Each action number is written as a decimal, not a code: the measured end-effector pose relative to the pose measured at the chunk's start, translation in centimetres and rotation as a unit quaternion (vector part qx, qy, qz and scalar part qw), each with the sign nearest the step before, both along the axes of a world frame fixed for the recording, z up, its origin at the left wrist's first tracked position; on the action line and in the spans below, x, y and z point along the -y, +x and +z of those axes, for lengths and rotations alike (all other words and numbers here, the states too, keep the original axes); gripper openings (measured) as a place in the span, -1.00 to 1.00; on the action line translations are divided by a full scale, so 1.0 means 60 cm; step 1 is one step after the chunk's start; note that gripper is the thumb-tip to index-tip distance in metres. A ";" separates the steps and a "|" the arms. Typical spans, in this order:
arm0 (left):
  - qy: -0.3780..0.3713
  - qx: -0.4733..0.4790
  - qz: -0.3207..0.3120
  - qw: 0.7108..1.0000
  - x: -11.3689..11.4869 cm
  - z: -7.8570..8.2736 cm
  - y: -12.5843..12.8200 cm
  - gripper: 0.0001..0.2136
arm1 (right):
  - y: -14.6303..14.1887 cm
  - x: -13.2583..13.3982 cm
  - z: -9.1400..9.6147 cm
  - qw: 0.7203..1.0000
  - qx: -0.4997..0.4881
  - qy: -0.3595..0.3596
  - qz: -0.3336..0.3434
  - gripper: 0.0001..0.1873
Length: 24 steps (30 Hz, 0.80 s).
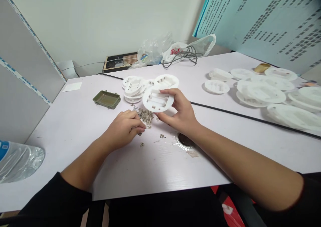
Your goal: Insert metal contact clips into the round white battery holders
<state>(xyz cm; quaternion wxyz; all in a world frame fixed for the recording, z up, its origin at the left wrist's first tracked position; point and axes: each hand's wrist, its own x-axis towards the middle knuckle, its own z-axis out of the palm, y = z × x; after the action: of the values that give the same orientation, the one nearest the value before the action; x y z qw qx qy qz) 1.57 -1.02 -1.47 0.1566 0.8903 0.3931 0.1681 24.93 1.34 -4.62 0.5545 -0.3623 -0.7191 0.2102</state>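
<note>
My right hand [182, 111] grips a round white plastic battery holder [158, 107] by its right edge, tilted up off the table. Metal contacts show in its recess. Beside a pile of small metal battery contacts [146, 116], my left hand [127, 126] has its thumb and fingertips pressed together; whatever is between them is hidden or too small to name. A loose contact [163, 136] and a small spring contact [142, 144] lie nearer to me. Behind the held piece sit a stack of similar white holders [134, 89] and another white holder [167, 80].
An olive-green open box [107, 99] stands left of the stack. Many white round parts [260, 91] lie at the right, beyond a black cable [240, 115]. Plastic bags [173, 51] with a dark cord are at the back. A water bottle [21, 161] lies at the left edge.
</note>
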 end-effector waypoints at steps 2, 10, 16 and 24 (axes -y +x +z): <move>0.000 -0.001 -0.019 1.000 0.000 -0.002 0.000 -0.84 | 0.000 0.000 0.000 1.000 -0.003 -0.006 0.000 -0.46; 0.069 -0.041 -0.086 0.993 0.016 -0.008 0.019 -0.85 | 0.000 0.000 0.001 1.000 -0.006 -0.013 -0.001 -0.47; 0.155 -0.114 -0.155 0.969 0.044 -0.020 0.052 -0.56 | -0.001 0.000 0.003 1.000 -0.003 -0.024 0.004 -0.46; 0.210 -0.129 -0.144 0.958 0.053 -0.024 0.066 -0.45 | -0.001 -0.001 0.002 1.000 0.005 -0.001 0.014 -0.48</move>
<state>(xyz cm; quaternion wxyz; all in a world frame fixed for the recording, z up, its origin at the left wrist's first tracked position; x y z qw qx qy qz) 5.56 -4.20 -2.90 -0.0633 0.9645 0.2332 0.1064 24.85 1.42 -4.48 0.5473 -0.3539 -0.7267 0.2172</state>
